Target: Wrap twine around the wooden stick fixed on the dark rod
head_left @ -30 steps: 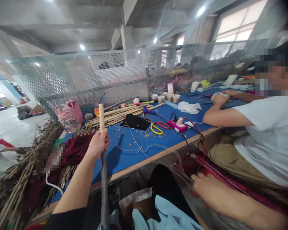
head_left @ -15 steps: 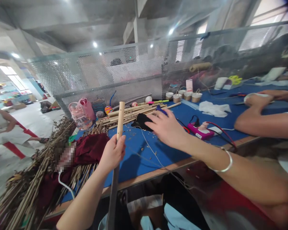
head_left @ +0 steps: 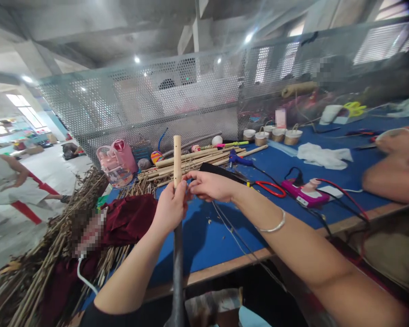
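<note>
My left hand (head_left: 171,208) is wrapped round an upright wooden stick (head_left: 177,156), pale with small dark holes at the top. Below the fist, a dark grey shaft (head_left: 178,265) continues in line with it towards my lap. My right hand (head_left: 211,185) reaches in from the right, fingertips drawn together at the stick, close by the left thumb. What those fingers pinch, if anything, is too small to tell. Thin pale wires (head_left: 232,231) run from beneath the right hand over the table edge. Behind that hand lie a black cloth (head_left: 218,170) and red-handled pliers (head_left: 271,188).
On the blue table (head_left: 204,245) are several wooden sticks (head_left: 191,161), a blue glue gun (head_left: 240,159), a purple power strip (head_left: 303,193), a white glove (head_left: 323,156) and small pots (head_left: 261,137). Dry stalks (head_left: 51,245) and maroon cloth (head_left: 132,218) lie left. A co-worker's arm (head_left: 395,175) rests right.
My right hand has moved left from above the black cloth to the stick, and its spread fingers have drawn together. The glue gun and pliers now show. The view has shifted slightly.
</note>
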`<state>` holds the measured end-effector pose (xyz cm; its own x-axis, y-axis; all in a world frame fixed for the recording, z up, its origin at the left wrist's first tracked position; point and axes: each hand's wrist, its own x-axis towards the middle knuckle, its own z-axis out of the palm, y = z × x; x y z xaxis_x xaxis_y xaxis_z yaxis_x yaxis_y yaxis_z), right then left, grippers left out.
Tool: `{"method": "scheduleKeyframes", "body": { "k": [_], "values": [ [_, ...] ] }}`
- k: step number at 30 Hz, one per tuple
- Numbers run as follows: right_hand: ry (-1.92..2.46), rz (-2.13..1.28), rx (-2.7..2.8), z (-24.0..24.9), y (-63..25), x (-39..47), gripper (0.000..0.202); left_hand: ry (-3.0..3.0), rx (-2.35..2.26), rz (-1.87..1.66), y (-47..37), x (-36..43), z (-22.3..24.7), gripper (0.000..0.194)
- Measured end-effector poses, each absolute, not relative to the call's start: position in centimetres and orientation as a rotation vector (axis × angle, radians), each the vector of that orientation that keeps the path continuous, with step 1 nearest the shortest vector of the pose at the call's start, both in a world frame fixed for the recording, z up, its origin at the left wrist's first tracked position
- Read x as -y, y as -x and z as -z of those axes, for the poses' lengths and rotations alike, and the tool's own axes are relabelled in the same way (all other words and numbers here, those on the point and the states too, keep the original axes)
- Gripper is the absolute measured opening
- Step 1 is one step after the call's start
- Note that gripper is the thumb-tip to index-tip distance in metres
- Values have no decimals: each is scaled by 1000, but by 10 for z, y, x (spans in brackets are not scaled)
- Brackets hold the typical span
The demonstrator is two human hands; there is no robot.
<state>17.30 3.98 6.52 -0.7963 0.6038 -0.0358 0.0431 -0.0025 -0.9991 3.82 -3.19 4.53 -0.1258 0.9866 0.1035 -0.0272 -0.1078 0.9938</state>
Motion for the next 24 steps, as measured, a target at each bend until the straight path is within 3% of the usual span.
{"method": "scheduleKeyframes", "body": {
  "k": [5,9,12,16,24],
  "values": [
    [588,-1693,1622,-55,-164,-43,9,-949,-926,-1371,-36,21,-45,40],
    [532,-1625,1588,-32,-154,-43,27,-733,-666,-1317,-31,10,-36,51],
    [555,-1613,1592,-21,-151,-48,34,-662,-604,-1316,-30,8,-28,44],
    [617,-1636,1598,-20,-154,-53,36,-642,-584,-1318,-32,11,-23,27],
    [656,-1739,1536,-22,-150,-51,37,-599,-622,-1374,-35,14,-19,25]
  ]
}}
